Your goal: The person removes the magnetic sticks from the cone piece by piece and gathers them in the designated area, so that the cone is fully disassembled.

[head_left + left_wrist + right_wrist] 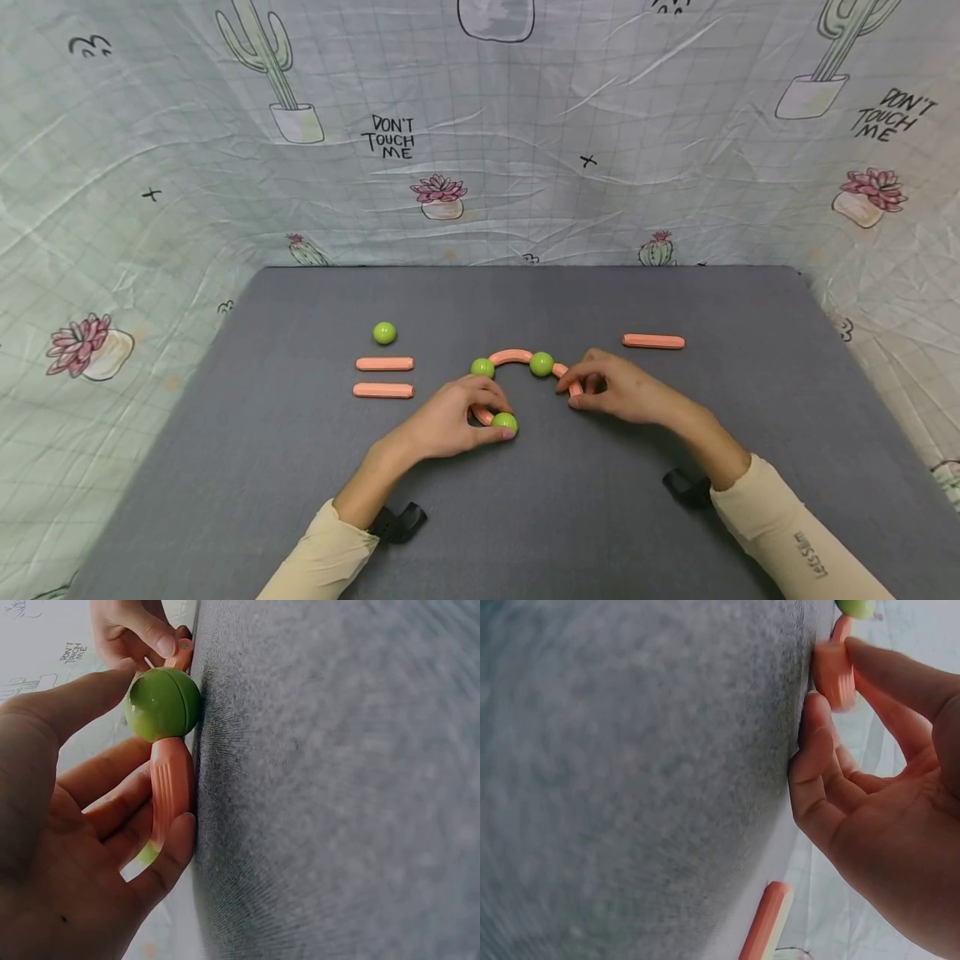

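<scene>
A chain of curved orange rods and green balls lies as an arch on the grey table. My left hand pinches the green end ball between thumb and fingers. Other fingers of this hand lie along the curved orange rod joined to that ball. At the opposite end, my right hand pinches a curved orange rod with thumb and fingers. Between the hands, the top orange arc links a left green ball and a right green ball.
Left of the chain lie two straight orange rods, an upper rod and a lower rod. A loose green ball sits behind them. Another straight rod lies at the right. A patterned cloth hangs behind the table.
</scene>
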A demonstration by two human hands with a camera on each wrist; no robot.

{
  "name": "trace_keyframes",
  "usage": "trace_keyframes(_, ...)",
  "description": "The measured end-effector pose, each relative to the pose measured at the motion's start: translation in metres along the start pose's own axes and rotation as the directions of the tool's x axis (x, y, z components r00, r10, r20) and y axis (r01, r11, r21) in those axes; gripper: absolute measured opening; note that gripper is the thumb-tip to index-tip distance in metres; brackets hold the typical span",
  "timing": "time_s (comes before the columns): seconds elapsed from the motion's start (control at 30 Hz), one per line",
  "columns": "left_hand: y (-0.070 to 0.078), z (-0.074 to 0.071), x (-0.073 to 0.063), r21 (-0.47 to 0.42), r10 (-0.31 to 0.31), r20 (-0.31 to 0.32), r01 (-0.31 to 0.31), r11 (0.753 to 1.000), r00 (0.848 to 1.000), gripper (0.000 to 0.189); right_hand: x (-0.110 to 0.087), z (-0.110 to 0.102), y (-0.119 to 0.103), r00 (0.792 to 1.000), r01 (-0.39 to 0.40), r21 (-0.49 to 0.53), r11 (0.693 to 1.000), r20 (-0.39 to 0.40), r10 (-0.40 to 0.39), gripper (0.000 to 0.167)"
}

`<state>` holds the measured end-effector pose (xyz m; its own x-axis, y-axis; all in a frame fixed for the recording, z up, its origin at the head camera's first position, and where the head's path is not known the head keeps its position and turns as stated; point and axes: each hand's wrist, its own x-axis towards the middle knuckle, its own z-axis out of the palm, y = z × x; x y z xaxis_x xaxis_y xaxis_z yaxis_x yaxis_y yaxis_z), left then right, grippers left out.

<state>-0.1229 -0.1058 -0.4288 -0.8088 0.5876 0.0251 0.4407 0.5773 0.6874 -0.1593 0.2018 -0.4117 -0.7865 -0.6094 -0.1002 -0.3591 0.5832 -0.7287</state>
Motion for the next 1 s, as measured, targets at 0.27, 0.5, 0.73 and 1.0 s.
trace_keyframes(0.27,-0.002,-0.004,-0.006,-0.073,0.031,0.011,-0.030,0.997,0.999,0.013,-0.001,-0.005,0.007,0.998,0.012,-0.023,1.000,-0.068,-0.014,0.022)
trace_keyframes(0.5,-0.003,-0.011,-0.011,-0.150,0.022,0.032,-0.017,0.989,0.999,0.012,0.002,-0.006,0.009,0.998,-0.009,0.020,1.000,-0.057,0.010,0.006)
trace_keyframes(0.73,0.003,-0.012,-0.011,-0.189,-0.016,0.076,0.030,0.982,0.997,0.014,0.001,-0.008,0.013,0.998,-0.013,0.048,0.999,-0.063,0.016,0.022)
trace_keyframes(1.0,0.003,-0.019,-0.012,-0.294,-0.006,0.102,0.036,0.955,0.995,0.023,0.004,-0.010,0.014,0.999,-0.032,0.030,0.999,-0.035,0.033,0.040)
